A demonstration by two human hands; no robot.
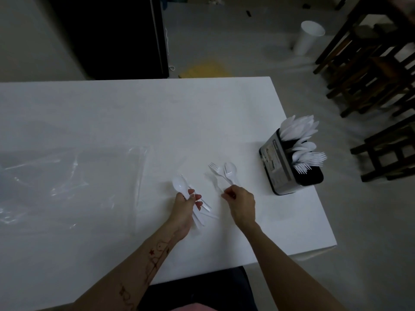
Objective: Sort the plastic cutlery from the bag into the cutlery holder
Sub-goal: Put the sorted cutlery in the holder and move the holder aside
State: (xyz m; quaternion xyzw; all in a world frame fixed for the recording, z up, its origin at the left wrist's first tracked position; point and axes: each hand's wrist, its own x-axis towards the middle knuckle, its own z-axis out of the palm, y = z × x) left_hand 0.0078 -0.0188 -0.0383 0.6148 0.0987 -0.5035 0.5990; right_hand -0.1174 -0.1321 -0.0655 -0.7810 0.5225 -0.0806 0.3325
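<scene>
On the white tabletop [134,113], the right hand [241,204] pinches fork and spoon handles [226,176] pointing away toward the nearby cutlery holder [280,171]; the left hand [185,209] grips a spoon bundle [179,186]

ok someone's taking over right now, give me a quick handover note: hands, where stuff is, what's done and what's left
Left hand: grips a bundle of cutlery, a spoon sticking out on top.
Right hand: pinches the handles of a fork and another spoon lying on the table.
Cutlery holder: at the table's right edge, already holding knives, spoons and forks in separate groups.
Plastic bag: flat on the left, apparently empty.
Left: sort what both hands hold into the holder.
</scene>
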